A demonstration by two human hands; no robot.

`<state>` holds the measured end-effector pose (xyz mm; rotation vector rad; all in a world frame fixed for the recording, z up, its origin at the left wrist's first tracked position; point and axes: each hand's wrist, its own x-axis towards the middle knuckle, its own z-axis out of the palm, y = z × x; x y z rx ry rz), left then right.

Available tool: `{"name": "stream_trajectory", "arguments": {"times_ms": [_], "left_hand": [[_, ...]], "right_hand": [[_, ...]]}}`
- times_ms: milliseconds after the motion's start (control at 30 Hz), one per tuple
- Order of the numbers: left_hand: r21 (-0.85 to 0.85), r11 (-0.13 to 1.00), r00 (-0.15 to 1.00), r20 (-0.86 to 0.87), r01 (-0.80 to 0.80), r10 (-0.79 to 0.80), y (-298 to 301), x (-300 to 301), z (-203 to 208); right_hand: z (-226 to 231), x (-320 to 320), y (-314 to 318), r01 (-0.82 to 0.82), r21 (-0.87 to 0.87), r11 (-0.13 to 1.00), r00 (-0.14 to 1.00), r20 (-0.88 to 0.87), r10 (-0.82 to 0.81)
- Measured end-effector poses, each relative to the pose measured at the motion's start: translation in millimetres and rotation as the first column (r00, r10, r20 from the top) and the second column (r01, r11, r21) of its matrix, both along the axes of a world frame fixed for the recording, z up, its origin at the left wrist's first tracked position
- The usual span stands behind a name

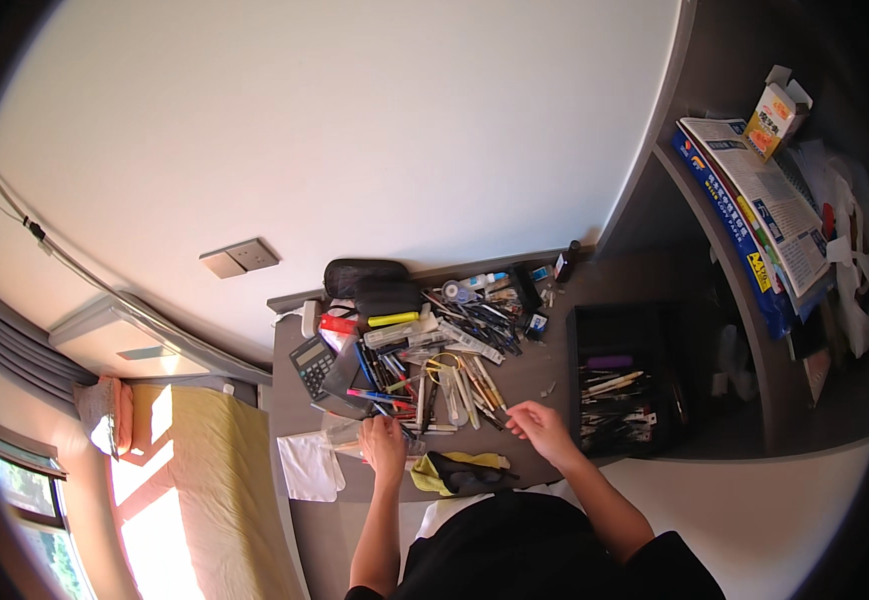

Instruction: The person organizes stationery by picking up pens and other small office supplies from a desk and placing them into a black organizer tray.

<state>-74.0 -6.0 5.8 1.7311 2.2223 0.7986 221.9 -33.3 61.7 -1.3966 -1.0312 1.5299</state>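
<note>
A large heap of pens (385,365) and other stationery lies on the grey desk in front of me. My left hand (383,446) is at the heap's near left edge, fingers curled down beside a clear plastic sheet or pouch (343,432); what they grip is hidden. To the right of the pens, my right hand (543,432) has its fingers bent together near the dark end of a pen; anything between them is too small to make out. Between my hands and my body lies a yellow-green and black cloth (460,473). A white cloth (311,466) rests left of my left hand.
A black tray (615,337) with pens stands on the right. Behind the heap are dark pouches (367,277); a calculator (313,366) lies at its left. Papers (760,200) and an opened small box (777,112) occupy the right shelf. A wall socket (240,257) is beyond the desk.
</note>
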Motion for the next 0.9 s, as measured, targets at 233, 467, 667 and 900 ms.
{"name": "stream_trajectory", "arguments": {"times_ms": [233, 467, 667, 900], "left_hand": [[-0.132, 0.981, 0.978, -0.171, -0.143, 0.120, 19, -2, -15], [-0.252, 0.936, 0.773, 0.533, -0.244, 0.345, 14, -27, -34], [-0.348, 0.918, 0.194, 0.903, -0.190, 0.383, 34, -22, -30], [-0.388, 0.909, 0.058, 0.915, -0.155, 0.400, 57, -12, -29]], "right_hand": [[-16, -64, 38, -0.328, 0.037, 0.944, 0.929, 0.196, 0.315], [-25, -90, 59, -0.468, 0.127, 0.874, 0.798, 0.485, 0.357], [-52, -125, 75, -0.562, 0.277, 0.780, 0.663, 0.714, 0.224], [-69, -134, 74, -0.720, 0.399, 0.568, 0.492, 0.871, 0.011]]}}
